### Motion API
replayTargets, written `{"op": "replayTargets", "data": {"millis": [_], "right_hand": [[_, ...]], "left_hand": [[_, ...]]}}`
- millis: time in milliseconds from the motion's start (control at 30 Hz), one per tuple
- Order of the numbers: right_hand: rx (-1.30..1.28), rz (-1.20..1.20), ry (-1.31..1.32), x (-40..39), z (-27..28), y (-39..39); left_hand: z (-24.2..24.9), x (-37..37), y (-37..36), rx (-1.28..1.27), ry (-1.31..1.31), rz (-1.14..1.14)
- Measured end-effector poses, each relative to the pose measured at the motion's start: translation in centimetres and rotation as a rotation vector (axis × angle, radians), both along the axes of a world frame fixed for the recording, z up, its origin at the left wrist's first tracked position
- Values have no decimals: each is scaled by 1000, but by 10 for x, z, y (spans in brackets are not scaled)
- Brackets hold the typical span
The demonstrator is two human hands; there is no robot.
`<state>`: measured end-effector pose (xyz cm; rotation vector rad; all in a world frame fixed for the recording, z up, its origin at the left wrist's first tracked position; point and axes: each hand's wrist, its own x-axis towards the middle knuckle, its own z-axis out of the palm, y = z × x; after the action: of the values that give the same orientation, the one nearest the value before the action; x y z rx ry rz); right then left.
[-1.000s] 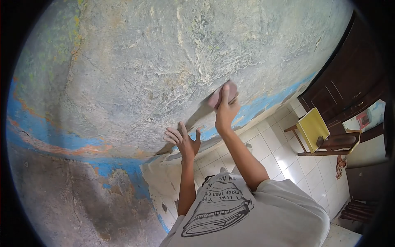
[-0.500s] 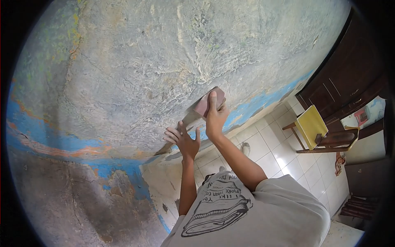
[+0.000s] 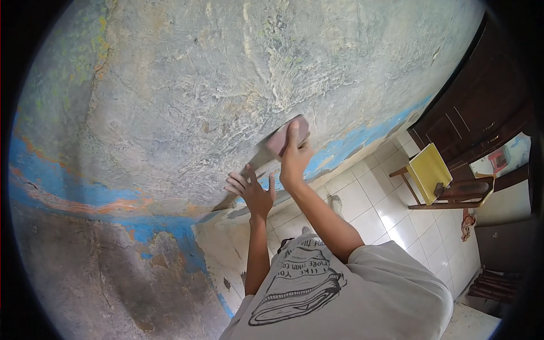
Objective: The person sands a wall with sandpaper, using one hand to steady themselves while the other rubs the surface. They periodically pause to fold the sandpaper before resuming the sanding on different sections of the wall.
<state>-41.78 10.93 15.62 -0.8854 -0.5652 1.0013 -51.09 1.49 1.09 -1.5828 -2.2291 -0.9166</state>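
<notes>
The right hand (image 3: 296, 160) holds a reddish-brown pad (image 3: 279, 143) flat against the wall (image 3: 170, 102), thumb laid over it. It looks light, fairly stiff and probably gritty, so I'd grip it broadly across its back; a loose edge might catch on the rough ridges. The left hand (image 3: 258, 198), fingers spread and apparently free, rests at the wall just below. Beyond, well apart on the tiled floor (image 3: 362, 198), a yellow chair (image 3: 430, 170) stands before dark cabinets (image 3: 462, 107).
</notes>
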Motion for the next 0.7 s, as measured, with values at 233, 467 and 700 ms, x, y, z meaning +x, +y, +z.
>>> {"op": "replayTargets", "data": {"millis": [233, 467, 700], "right_hand": [[-97, 86, 139, 18, 6, 4], [-90, 72, 193, 27, 9, 14], [-158, 121, 188, 24, 5, 15]], "left_hand": [[-1, 0, -1, -4, -21, 13], [2, 5, -3, 3, -2, 18], [3, 2, -2, 1, 13, 17]]}}
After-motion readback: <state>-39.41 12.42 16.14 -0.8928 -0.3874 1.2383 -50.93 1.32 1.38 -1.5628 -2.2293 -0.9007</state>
